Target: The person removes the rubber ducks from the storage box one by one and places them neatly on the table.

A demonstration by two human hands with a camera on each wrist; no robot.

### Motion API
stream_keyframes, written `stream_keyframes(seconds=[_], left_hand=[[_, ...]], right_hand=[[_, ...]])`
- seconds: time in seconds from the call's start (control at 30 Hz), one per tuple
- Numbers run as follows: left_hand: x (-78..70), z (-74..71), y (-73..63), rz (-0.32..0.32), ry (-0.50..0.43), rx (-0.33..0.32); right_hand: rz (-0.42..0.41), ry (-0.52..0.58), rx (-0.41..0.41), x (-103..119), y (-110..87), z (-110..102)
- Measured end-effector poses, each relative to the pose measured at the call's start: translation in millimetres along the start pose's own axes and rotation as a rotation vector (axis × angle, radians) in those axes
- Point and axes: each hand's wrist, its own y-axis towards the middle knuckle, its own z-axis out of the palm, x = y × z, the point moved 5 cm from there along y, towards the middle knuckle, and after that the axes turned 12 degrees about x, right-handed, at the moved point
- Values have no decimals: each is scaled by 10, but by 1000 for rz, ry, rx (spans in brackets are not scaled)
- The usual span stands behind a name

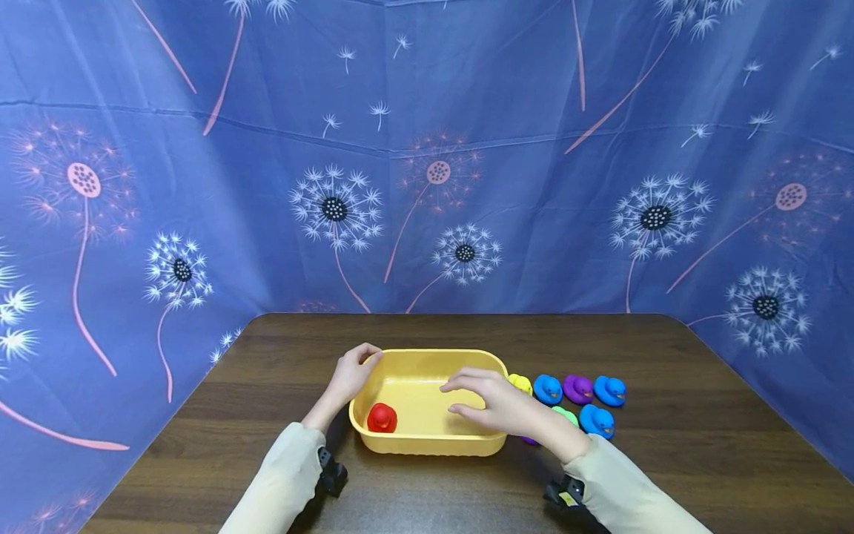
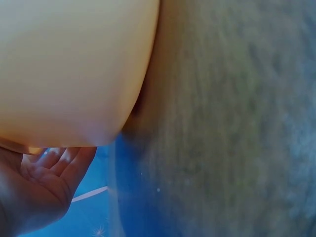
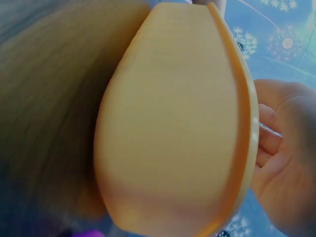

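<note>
A yellow plastic tub (image 1: pixel 437 443) stands on the table, and a red toy duck (image 1: pixel 382 418) sits in its front left corner. My left hand (image 1: pixel 350 377) holds the tub's rim at the far left corner. In the left wrist view, the fingers of that hand (image 2: pixel 44 192) show partly behind the tub wall (image 2: pixel 69 74). Over the tub's right side is my right hand (image 1: pixel 497 403), fingers loosely spread and bent, with nothing seen between them. The right wrist view has this hand (image 3: pixel 286 163) beyond the rim of the tub (image 3: pixel 168 118).
Right of the tub are more toy ducks: several blue, one of them a blue duck (image 1: pixel 610 391), a purple duck (image 1: pixel 577 389), a yellow duck (image 1: pixel 520 383) and a green duck (image 1: pixel 567 415), some partly hidden by my right hand. A patterned blue cloth (image 1: pixel 427 89) hangs behind the wooden table (image 1: pixel 700 445).
</note>
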Motion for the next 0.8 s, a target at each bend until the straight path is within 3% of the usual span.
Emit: stream_keyframes(seconds=[0.8], left_hand=[[-25,-17,-21,-2,-3,16]], right_hand=[[4,60,91,186,446,285]])
